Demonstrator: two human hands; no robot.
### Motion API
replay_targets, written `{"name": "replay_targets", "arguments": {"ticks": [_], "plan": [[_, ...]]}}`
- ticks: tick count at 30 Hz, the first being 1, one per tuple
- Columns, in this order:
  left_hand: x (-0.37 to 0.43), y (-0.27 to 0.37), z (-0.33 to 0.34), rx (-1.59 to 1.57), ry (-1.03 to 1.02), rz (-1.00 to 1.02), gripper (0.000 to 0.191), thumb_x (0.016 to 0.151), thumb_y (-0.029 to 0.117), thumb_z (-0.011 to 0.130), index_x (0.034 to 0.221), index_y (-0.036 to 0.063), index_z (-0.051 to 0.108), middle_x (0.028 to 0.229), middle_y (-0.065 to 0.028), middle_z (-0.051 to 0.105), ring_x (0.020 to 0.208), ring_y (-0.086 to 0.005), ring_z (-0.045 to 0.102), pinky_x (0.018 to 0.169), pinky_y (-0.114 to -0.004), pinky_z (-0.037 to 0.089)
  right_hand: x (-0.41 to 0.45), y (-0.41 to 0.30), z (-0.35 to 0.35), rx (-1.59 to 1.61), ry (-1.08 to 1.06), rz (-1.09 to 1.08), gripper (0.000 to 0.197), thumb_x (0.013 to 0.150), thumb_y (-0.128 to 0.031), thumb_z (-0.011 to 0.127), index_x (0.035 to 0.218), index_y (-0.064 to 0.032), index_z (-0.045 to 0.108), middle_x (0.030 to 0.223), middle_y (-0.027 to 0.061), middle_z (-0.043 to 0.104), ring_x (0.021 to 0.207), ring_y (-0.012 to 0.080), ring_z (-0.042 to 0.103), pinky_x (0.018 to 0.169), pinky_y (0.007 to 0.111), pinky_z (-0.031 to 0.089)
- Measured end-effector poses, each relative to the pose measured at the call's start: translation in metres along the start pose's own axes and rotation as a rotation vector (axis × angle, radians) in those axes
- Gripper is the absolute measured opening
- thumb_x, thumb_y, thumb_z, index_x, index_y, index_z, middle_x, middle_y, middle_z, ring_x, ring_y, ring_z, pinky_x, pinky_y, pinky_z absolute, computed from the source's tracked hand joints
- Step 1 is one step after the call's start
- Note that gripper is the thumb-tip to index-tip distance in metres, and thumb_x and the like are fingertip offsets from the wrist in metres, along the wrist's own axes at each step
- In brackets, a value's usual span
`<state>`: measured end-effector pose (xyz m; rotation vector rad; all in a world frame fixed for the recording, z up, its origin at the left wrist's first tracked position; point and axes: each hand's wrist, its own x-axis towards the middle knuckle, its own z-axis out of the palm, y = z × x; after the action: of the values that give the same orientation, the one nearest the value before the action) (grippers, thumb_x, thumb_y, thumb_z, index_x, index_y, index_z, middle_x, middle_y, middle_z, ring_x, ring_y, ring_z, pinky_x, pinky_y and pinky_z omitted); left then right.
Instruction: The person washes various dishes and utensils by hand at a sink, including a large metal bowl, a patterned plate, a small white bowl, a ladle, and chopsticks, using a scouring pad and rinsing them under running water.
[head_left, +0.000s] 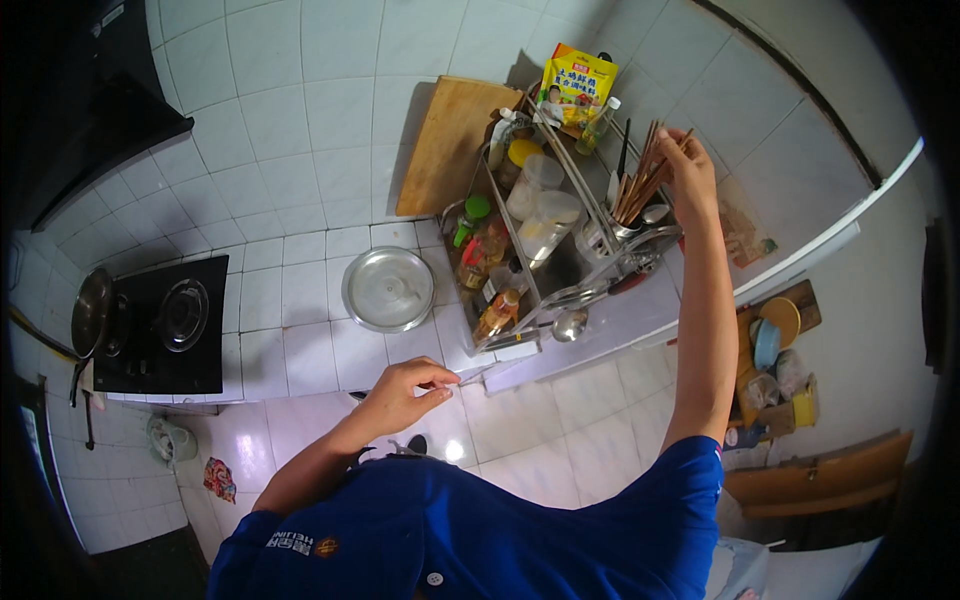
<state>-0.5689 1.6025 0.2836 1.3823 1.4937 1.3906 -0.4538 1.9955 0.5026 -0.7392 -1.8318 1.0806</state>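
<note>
My right hand reaches to the top ends of a bundle of wooden chopsticks, its fingers pinched around some of them. They stand in a metal utensil holder at the right end of a metal seasoning rack. Near the counter's front edge, my left hand hangs in the air, fingers loosely curled, thumb apart, holding nothing. On the tiled counter beyond it lies a round metal lid or plate. Bottles and plastic jars fill the rack, and a yellow seasoning packet stands at its back.
A black gas stove with a wok occupies the left counter. A wooden cutting board leans on the wall beside the rack. A ladle juts past the rack's front. Behind on the right are a wooden table with bowls and a low partition edge.
</note>
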Motion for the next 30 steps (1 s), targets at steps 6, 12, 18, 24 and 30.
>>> {"name": "replay_targets", "arguments": {"ticks": [6,12,18,24,30], "plan": [[-0.003,-0.003,-0.003,-0.006,-0.002,-0.006,0.019,0.081,0.001,0.062,0.099,0.0005,0.063,0.089,-0.0096,0.061,0.079,-0.0166,0.061,0.073,-0.027,0.050,-0.014,-0.022,0.004,-0.060,0.140,-0.235,0.060,0.087,-0.031,0.063,0.132,-0.0006,0.039,0.111,0.0167,0.059,0.110,0.0223,0.053,0.089,0.031,0.043],[-0.009,-0.012,-0.007,0.021,0.048,0.011,0.019,0.081,0.002,0.063,0.100,0.0007,0.063,0.090,-0.0103,0.062,0.081,-0.0183,0.061,0.073,-0.028,0.050,-0.014,-0.028,0.017,-0.520,0.084,-0.315,0.034,0.095,-0.029,0.049,0.119,-0.0067,0.058,0.118,0.0104,0.059,0.108,0.0159,0.053,0.093,0.029,0.040],[-0.023,-0.009,-0.010,-0.046,0.055,-0.001,0.020,0.083,0.007,0.062,0.102,0.0020,0.063,0.094,-0.0102,0.061,0.083,-0.0187,0.060,0.074,-0.029,0.049,0.048,0.009,-0.054,-0.667,-0.080,-0.307,0.057,0.095,-0.049,0.038,0.086,0.0028,0.060,0.081,0.0137,0.062,0.077,0.0170,0.058,0.071,0.029,0.045],[-0.050,-0.013,-0.017,-0.101,0.126,-0.047,0.020,0.084,0.007,0.060,0.103,0.0017,0.062,0.092,-0.0100,0.059,0.085,-0.0181,0.059,0.075,-0.029,0.047,0.061,0.017,-0.029,-0.452,0.073,-0.112,0.057,0.092,-0.055,0.040,0.064,-0.0061,0.051,0.052,0.0016,0.047,0.046,0.0104,0.043,0.043,0.024,0.033],[-0.074,-0.016,-0.019,-0.060,0.197,-0.031,0.018,0.084,0.008,0.060,0.102,0.0020,0.062,0.092,-0.0094,0.060,0.080,-0.0181,0.057,0.071,-0.029,0.046,0.048,0.000,-0.008,-0.489,-0.099,0.138,0.053,0.088,-0.058,0.046,0.072,-0.0089,0.056,0.056,0.0023,0.051,0.046,0.0137,0.049,0.041,0.026,0.038]]}}
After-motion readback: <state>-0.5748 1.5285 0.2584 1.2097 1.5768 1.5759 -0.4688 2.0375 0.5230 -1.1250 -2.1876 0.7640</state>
